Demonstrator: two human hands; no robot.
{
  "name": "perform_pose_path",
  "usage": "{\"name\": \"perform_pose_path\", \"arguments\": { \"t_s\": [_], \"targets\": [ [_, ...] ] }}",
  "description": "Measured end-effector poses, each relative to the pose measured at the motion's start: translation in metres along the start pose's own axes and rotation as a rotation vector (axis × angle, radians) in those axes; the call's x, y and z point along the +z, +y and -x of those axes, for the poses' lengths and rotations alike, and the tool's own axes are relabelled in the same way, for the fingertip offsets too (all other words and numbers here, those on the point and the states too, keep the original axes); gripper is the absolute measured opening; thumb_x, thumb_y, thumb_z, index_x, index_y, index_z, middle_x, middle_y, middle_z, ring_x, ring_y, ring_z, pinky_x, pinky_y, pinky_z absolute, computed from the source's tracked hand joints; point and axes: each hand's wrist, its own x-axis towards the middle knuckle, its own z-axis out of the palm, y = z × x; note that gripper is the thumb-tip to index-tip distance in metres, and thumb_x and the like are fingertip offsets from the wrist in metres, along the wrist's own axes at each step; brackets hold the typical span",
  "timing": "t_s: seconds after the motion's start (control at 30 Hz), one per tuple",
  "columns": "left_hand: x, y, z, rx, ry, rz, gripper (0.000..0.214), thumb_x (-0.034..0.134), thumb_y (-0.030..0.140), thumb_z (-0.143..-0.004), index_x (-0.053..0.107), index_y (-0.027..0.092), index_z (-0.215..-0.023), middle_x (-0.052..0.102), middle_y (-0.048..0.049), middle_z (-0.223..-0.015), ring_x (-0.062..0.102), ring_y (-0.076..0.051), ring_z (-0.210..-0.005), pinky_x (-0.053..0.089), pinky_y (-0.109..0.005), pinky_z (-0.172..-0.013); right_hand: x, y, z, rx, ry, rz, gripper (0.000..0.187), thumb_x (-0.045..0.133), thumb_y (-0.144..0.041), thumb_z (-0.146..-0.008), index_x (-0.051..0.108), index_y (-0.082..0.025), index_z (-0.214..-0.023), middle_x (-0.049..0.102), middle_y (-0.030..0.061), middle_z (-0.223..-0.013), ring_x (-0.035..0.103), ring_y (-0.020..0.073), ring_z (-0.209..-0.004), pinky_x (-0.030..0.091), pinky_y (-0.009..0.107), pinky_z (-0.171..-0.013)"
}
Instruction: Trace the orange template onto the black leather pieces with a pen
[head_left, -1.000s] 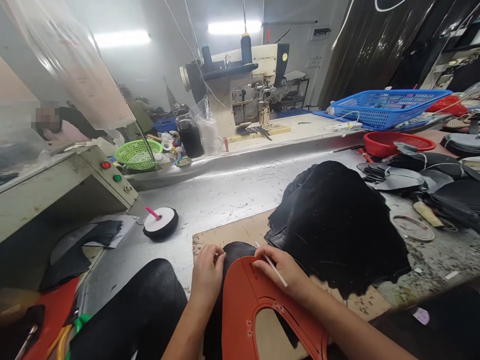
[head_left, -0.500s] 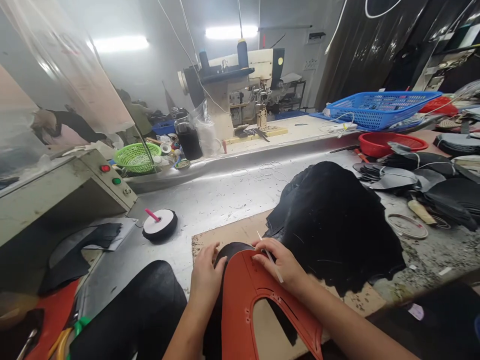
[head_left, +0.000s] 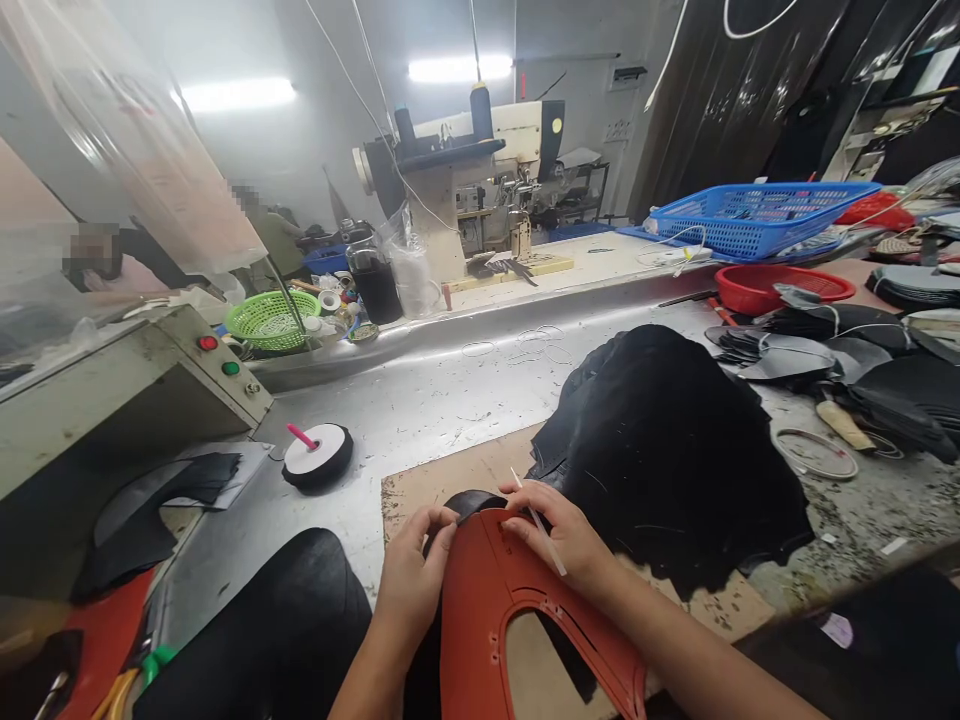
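Starting far left: a black leather piece (head_left: pixel 262 620) lies flat on the metal surface (head_left: pixel 390 400), just off the elbow, perhaps put there for easy reach. Behind it, a roll (head_left: pixel 317 455) of black strip lies on its side, a pink stick (head_left: pixel 301 436) poking up from its core. In to the left hand (head_left: pixel 412 575), and here's the delicate bit: thumb and fingertips meet at the near rim of a black sheet (head_left: pixel 471 500), a light grip that looks like a pinch, probably to line up the edge. On that sheet sits the orange template (head_left: pixel 474 590), its rounded tip pointing away, the sheet peeking out beyond it. Both lie over a tan board (head_left: pixel 420 482), likely guarding the metal. Now the right hand (head_left: pixel 562 535): its grip is clasped round a slim white stick (head_left: pixel 553 555), slanting between the fingers, while the thumb rests on the template, seemingly steadying it. Farther right, a black leather heap (head_left: pixel 675 460) spreads beside the forearm, then a red basket (head_left: pixel 739 295) behind.
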Motion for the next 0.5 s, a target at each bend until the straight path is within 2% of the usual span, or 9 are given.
{"name": "perform_pose_path", "arguments": {
  "t_s": [0.13,0.2,0.27,0.33,0.4,0.43,0.5],
  "targets": [
    [-0.007,0.004,0.007,-0.08,-0.024,0.167,0.025,0.049,0.042,-0.081,0.063,0.021,-0.083,0.069,-0.0042,-0.086,0.065,-0.019,-0.081,0.053,-0.031,-0.07,-0.006,-0.014,0.003,0.121,-0.09,-0.054,0.015,0.054,-0.033,-0.083,0.059,-0.02,-0.078,0.061,0.0021,-0.076,0.057,0.0171,-0.073,0.046,0.029,-0.07],
    [-0.008,0.0,0.009,-0.151,-0.009,0.245,0.032,0.049,0.045,-0.081,0.063,0.019,-0.094,0.07,-0.0056,-0.088,0.066,-0.019,-0.08,0.054,-0.032,-0.07,-0.024,-0.027,0.004,0.166,-0.036,-0.121,0.017,0.056,-0.036,-0.081,0.059,-0.02,-0.076,0.058,0.0005,-0.069,0.055,0.0153,-0.064,0.045,0.026,-0.061],
    [-0.008,-0.007,0.011,-0.189,-0.012,0.251,0.038,0.047,0.047,-0.082,0.063,0.018,-0.1,0.071,-0.0069,-0.088,0.067,-0.02,-0.078,0.055,-0.034,-0.071,-0.057,-0.036,0.001,0.221,0.124,-0.177,0.02,0.061,-0.04,-0.075,0.06,-0.02,-0.078,0.059,0.001,-0.071,0.055,0.015,-0.064,0.044,0.026,-0.058],
    [-0.007,-0.014,0.015,-0.199,-0.034,0.228,0.038,0.047,0.047,-0.081,0.066,0.018,-0.097,0.071,-0.0076,-0.087,0.068,-0.02,-0.077,0.055,-0.036,-0.072,-0.103,-0.04,-0.008,0.304,0.323,-0.157,0.028,0.068,-0.044,-0.069,0.059,-0.02,-0.08,0.06,0.002,-0.073,0.054,0.0147,-0.062,0.042,0.025,-0.054],
    [-0.005,-0.019,0.019,-0.192,-0.031,0.215,0.035,0.051,0.046,-0.079,0.068,0.02,-0.093,0.071,-0.0075,-0.092,0.068,-0.022,-0.084,0.055,-0.038,-0.079,-0.151,-0.036,-0.017,0.397,0.482,-0.08,0.03,0.071,-0.043,-0.066,0.061,-0.021,-0.085,0.061,0.0031,-0.075,0.055,0.0153,-0.064,0.042,0.027,-0.054],
    [-0.004,-0.021,0.022,-0.184,-0.008,0.203,0.032,0.052,0.046,-0.078,0.068,0.021,-0.091,0.071,-0.0072,-0.097,0.067,-0.023,-0.091,0.053,-0.039,-0.083,-0.172,-0.033,-0.02,0.424,0.539,0.008,0.026,0.071,-0.04,-0.066,0.061,-0.021,-0.081,0.06,0.0033,-0.074,0.054,0.0153,-0.064,0.041,0.027,-0.054],
    [-0.002,-0.024,0.028,-0.162,0.074,0.151,0.03,0.053,0.045,-0.077,0.069,0.023,-0.088,0.069,-0.0067,-0.106,0.062,-0.025,-0.103,0.05,-0.041,-0.089,-0.205,-0.028,-0.02,0.424,0.631,0.154,0.02,0.071,-0.038,-0.068,0.062,-0.022,-0.078,0.06,0.0045,-0.076,0.054,0.0158,-0.066,0.042,0.028,-0.055]
  ]
}}
